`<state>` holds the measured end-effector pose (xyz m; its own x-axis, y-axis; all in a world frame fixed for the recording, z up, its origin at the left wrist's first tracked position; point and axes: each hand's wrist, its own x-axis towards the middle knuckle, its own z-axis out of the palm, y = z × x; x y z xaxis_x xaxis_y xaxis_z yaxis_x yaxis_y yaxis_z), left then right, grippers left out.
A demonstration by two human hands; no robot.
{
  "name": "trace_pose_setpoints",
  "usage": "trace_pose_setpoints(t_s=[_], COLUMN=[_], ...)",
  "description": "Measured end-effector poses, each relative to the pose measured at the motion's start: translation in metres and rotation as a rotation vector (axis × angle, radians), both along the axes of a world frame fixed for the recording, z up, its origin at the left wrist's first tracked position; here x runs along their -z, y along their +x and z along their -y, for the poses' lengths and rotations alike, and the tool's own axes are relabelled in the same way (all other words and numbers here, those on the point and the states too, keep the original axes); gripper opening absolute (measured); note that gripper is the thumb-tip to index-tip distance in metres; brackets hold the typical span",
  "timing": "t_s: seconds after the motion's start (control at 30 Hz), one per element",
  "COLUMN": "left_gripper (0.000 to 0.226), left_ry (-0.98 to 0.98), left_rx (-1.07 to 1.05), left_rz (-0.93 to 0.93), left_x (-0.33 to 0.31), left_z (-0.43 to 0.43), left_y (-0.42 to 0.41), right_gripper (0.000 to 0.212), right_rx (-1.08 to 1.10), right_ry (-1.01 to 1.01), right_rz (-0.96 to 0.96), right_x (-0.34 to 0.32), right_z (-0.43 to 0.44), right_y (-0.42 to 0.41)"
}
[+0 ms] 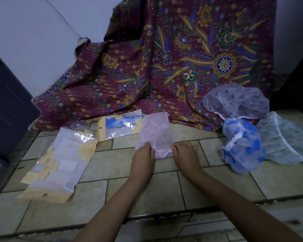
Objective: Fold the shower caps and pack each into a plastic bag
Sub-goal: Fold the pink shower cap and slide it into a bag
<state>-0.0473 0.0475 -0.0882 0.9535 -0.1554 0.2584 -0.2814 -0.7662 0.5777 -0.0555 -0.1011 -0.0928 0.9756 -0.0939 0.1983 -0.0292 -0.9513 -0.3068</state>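
A pink shower cap [156, 131] lies folded into a long strip on the tiled floor. My left hand [143, 158] pinches its near left corner and my right hand [185, 152] pinches its near right corner, with the near end turned up in a fold. Left of it lies a plastic bag [120, 126] that holds a folded blue-patterned cap. Further left, a stack of plastic bags [59, 165] with yellow prints lies flat. At the right sit three unfolded caps: a blue-spotted one [243, 147], a pale green one [287, 142] and a white one with grey-blue print [234, 102].
A maroon batik cloth [164, 67] drapes down the wall and onto the floor behind the caps. A dark door [5, 105] stands at the left. A dark grout gap [164, 215] runs across the tiled floor under my forearms.
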Motion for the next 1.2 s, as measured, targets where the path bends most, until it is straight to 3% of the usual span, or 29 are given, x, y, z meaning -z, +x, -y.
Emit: trace_pose_setpoints(t_s=[0.1, 0.17, 0.2, 0.3, 0.37, 0.47, 0.53, 0.6, 0.7, 0.83, 1.0, 1.07, 1.2], left_gripper=[0.014, 0.017, 0.016, 0.031, 0.02, 0.013, 0.015, 0.008, 0.018, 0.039, 0.057, 0.054, 0.024], left_ry=[0.208, 0.4, 0.466, 0.509, 0.592, 0.63, 0.541, 0.408, 0.269, 0.262, 0.251, 0.158, -0.087], left_rx=[0.001, -0.025, -0.037, -0.022, 0.019, 0.115, 0.258, 0.348, 0.434, 0.503, 0.444, 0.414, 0.302], left_rz=[-0.005, -0.041, -0.03, 0.193, 0.324, 0.487, 0.526, 0.463, 0.292, 0.104, 0.033, -0.008, -0.057], left_x=[-0.001, -0.003, -0.006, 0.003, 0.006, 0.009, 0.011, 0.013, 0.015, 0.014, 0.009, 0.006, 0.0], left_z=[0.005, 0.007, 0.007, 0.007, 0.006, 0.007, 0.008, 0.004, -0.017, -0.05, -0.05, -0.048, -0.044], left_y=[0.001, 0.002, 0.002, 0.004, 0.005, 0.009, 0.011, 0.015, 0.015, 0.013, 0.013, 0.013, 0.009], right_gripper=[0.007, 0.027, 0.028, 0.032, 0.037, 0.019, 0.004, 0.01, 0.023, 0.011, 0.021, 0.026, 0.029], right_rx=[0.05, 0.083, 0.077, 0.06, 0.06, -0.019, -0.084, -0.171, -0.224, -0.258, -0.258, -0.289, -0.244], right_ry=[-0.229, -0.29, -0.281, -0.293, -0.349, -0.445, -0.488, -0.477, -0.447, -0.351, -0.062, 0.001, 0.13], right_rz=[-0.029, -0.015, -0.057, 0.005, 0.061, 0.173, 0.261, 0.283, 0.289, 0.171, 0.043, 0.014, -0.003], right_x=[-0.009, -0.009, -0.008, -0.005, -0.003, -0.001, 0.004, 0.008, 0.005, 0.006, -0.012, -0.017, -0.013], right_z=[-0.009, -0.013, -0.014, -0.016, -0.016, -0.015, -0.014, -0.012, -0.007, -0.002, 0.013, 0.017, 0.02], right_y=[-0.002, -0.002, -0.002, -0.004, -0.005, -0.005, -0.002, 0.001, -0.001, -0.014, -0.01, -0.009, -0.011])
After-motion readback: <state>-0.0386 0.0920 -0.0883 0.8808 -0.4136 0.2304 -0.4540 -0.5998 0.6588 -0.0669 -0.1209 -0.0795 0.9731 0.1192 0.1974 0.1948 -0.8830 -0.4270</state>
